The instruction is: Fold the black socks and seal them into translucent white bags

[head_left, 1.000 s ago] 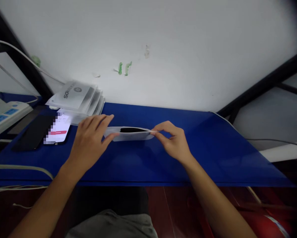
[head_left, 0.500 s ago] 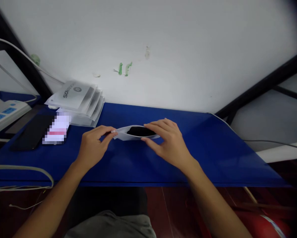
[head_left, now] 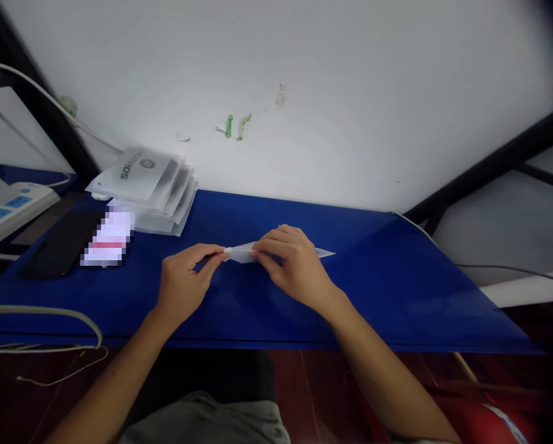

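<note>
A translucent white zip bag (head_left: 242, 253) stands edge-up over the blue tabletop, between my two hands. My left hand (head_left: 188, 274) pinches the bag's left end, where a small white slider sits. Fingers and thumb of my right hand (head_left: 292, 256) press the bag's top edges together near its middle. Past that hand, the bag's right tip pokes out. The opening looks narrow now, and the dark contents cannot be seen. Left of my hands, a stack of similar bags (head_left: 140, 179) with dark printed lettering lies against the wall.
Two phones lie at the left, a dark phone (head_left: 58, 243) and one with a lit, pixelated screen (head_left: 110, 237). Beyond them is a white power strip (head_left: 15, 209). A pale cable (head_left: 49, 310) loops over the front left edge of the blue table (head_left: 396, 290). Black frame bars (head_left: 489, 157) slope at the right.
The bag's mouth has gone from gaping, with black contents showing, to nearly flat. My right hand has moved left along its edge, closer to my left hand, which has shifted slightly right.
</note>
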A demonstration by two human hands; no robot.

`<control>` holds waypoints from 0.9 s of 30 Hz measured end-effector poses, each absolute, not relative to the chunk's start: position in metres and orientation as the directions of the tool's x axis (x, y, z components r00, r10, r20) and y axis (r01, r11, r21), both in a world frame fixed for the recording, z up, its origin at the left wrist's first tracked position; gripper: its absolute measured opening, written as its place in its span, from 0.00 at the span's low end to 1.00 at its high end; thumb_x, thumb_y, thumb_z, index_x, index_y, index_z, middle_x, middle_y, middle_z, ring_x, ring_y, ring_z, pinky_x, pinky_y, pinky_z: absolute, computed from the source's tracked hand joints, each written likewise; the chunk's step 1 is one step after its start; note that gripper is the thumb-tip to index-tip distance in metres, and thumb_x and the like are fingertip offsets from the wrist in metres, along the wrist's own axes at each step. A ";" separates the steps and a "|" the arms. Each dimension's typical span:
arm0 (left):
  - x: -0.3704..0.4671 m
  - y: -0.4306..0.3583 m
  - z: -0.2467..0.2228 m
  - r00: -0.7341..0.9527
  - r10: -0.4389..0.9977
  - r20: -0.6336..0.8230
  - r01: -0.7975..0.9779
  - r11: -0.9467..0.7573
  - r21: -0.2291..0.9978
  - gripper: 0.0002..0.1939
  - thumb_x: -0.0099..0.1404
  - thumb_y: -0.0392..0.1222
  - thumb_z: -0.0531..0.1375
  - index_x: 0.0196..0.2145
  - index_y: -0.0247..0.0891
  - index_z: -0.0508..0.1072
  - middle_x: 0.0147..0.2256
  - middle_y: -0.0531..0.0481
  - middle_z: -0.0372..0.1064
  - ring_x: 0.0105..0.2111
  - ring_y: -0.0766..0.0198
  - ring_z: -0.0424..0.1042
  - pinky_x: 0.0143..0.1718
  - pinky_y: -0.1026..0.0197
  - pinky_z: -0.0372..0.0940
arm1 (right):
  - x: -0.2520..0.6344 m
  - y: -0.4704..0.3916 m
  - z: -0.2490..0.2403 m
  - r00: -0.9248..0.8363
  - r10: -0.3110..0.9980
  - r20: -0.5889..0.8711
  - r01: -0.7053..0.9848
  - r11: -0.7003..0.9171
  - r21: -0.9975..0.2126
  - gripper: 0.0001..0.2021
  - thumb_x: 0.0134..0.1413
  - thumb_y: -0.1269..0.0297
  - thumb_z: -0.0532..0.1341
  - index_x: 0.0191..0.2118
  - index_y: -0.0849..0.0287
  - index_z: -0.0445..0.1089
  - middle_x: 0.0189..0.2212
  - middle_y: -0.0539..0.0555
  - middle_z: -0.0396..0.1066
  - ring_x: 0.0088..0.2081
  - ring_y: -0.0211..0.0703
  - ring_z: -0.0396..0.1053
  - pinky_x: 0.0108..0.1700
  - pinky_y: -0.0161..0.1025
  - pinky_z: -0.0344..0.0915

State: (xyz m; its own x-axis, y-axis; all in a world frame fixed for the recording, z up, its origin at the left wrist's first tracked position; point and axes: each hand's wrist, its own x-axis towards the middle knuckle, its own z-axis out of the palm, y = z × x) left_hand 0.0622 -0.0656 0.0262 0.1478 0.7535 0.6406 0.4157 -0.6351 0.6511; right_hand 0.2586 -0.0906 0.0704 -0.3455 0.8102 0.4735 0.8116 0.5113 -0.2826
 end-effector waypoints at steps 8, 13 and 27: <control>0.061 -0.062 0.023 0.256 0.644 0.721 0.457 -0.738 0.497 0.06 0.66 0.34 0.55 0.34 0.38 0.72 0.31 0.52 0.74 0.31 0.69 0.73 0.36 0.66 0.68 | 0.258 -0.090 0.075 -0.361 0.839 0.407 0.824 0.492 -0.283 0.08 0.59 0.70 0.57 0.35 0.56 0.75 0.30 0.50 0.74 0.32 0.40 0.62 0.39 0.41 0.55; 0.061 -0.061 0.022 0.314 0.617 0.722 0.477 -0.759 0.442 0.08 0.67 0.32 0.53 0.34 0.38 0.70 0.29 0.53 0.71 0.30 0.69 0.71 0.35 0.67 0.66 | 0.252 -0.091 0.074 -0.345 0.852 0.395 0.829 0.474 -0.296 0.06 0.58 0.70 0.58 0.36 0.57 0.74 0.33 0.52 0.74 0.35 0.41 0.65 0.41 0.41 0.57; 0.065 -0.065 0.024 0.357 0.604 0.713 0.447 -0.780 0.437 0.08 0.67 0.31 0.52 0.33 0.38 0.69 0.29 0.53 0.72 0.30 0.69 0.71 0.34 0.67 0.66 | 0.240 -0.090 0.080 -0.460 0.796 0.392 0.762 0.581 -0.285 0.08 0.61 0.67 0.56 0.38 0.58 0.72 0.44 0.56 0.72 0.43 0.44 0.67 0.46 0.42 0.59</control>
State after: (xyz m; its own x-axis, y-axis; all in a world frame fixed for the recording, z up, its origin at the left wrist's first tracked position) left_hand 0.0649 -0.0655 0.0244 0.3566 0.6037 0.7130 0.4474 -0.7803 0.4370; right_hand 0.2396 -0.0901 0.0798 -0.4605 0.7963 0.3922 0.7621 0.5812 -0.2853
